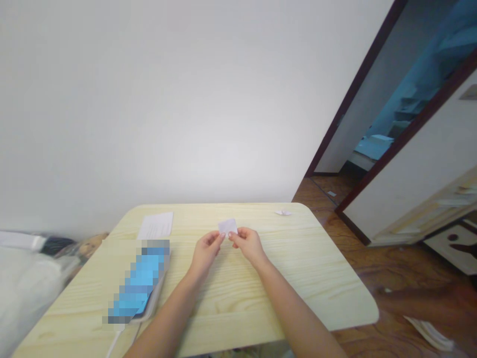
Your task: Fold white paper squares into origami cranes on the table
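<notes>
Both my hands meet over the middle of a light wooden table (305, 278). Between them is a small white piece of folded paper (227, 226), held up just above the tabletop. My left hand (205, 251) pinches its lower left edge with thumb and fingertips. My right hand (248, 243) pinches its lower right edge the same way. The remaining fingers of both hands are curled in.
A white sheet of paper (156, 224) lies at the table's back left. A phone (139, 286) with a blurred blue screen and a white cable lies at the front left. A tiny folded paper figure (283, 213) sits at the back right corner. Wooden floor and a doorway lie to the right.
</notes>
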### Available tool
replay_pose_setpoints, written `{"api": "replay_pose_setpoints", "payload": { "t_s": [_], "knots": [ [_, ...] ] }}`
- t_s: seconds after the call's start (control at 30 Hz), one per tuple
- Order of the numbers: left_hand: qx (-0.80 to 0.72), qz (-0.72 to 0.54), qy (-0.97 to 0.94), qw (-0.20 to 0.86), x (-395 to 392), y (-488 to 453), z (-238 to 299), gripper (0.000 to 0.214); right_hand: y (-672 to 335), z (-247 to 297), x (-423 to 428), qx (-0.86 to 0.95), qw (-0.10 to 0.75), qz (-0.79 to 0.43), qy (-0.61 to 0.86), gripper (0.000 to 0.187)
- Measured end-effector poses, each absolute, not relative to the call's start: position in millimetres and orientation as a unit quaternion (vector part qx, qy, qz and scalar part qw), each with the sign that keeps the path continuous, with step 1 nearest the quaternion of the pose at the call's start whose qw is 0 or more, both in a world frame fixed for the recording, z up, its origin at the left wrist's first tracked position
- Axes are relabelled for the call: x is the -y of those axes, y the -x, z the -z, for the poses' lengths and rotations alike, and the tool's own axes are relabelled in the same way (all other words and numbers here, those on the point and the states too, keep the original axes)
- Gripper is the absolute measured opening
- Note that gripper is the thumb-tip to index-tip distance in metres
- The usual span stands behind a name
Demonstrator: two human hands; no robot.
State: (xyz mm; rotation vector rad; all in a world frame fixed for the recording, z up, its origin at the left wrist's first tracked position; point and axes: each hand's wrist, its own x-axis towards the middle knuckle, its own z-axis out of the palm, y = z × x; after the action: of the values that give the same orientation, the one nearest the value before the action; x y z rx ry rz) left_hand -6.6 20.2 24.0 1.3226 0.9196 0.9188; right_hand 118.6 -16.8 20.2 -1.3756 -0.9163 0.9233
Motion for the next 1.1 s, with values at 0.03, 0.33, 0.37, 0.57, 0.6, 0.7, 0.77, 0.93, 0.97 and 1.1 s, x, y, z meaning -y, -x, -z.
{"api": "replay_pose_setpoints", "payload": {
  "t_s": [0.03,0.33,0.37,0.57,0.6,0.7,0.77,0.93,0.97,1.1],
  "knots": [
    [-0.396,-0.398,-0.569,0.601,-20,7,-24,0.034,-119,-20,17,0.391,0.586,-0.397,0.588,0.030],
    [-0.414,-0.415,-0.535,0.609,-19,5,-23,0.037,-119,-17,14,0.390,0.575,-0.404,0.595,0.032],
    [-0.417,-0.418,-0.532,0.606,-19,5,-23,0.037,-120,-17,14,0.388,0.572,-0.407,0.597,0.031],
    [-0.432,-0.420,-0.541,0.586,-22,6,-24,0.038,-121,-19,15,0.389,0.581,-0.412,0.584,0.025],
    [-0.431,-0.420,-0.543,0.585,-22,6,-23,0.037,-121,-18,15,0.386,0.594,-0.409,0.575,0.026],
    [-0.426,-0.419,-0.544,0.589,-22,6,-22,0.035,-122,-13,13,0.384,0.618,-0.403,0.555,0.032],
    [-0.424,-0.415,-0.543,0.594,-23,6,-22,0.034,-123,-9,12,0.387,0.613,-0.406,0.557,0.035],
    [-0.435,-0.410,-0.542,0.591,-28,8,-17,0.033,-124,-4,12,0.423,0.587,-0.384,0.574,0.036],
    [-0.437,-0.409,-0.548,0.584,-30,9,-15,0.033,-125,-4,13,0.436,0.582,-0.357,0.586,0.038],
    [-0.410,-0.377,-0.617,0.556,-33,10,-5,0.025,-127,-13,17,0.513,0.558,-0.197,0.622,0.046]
  ]
}}
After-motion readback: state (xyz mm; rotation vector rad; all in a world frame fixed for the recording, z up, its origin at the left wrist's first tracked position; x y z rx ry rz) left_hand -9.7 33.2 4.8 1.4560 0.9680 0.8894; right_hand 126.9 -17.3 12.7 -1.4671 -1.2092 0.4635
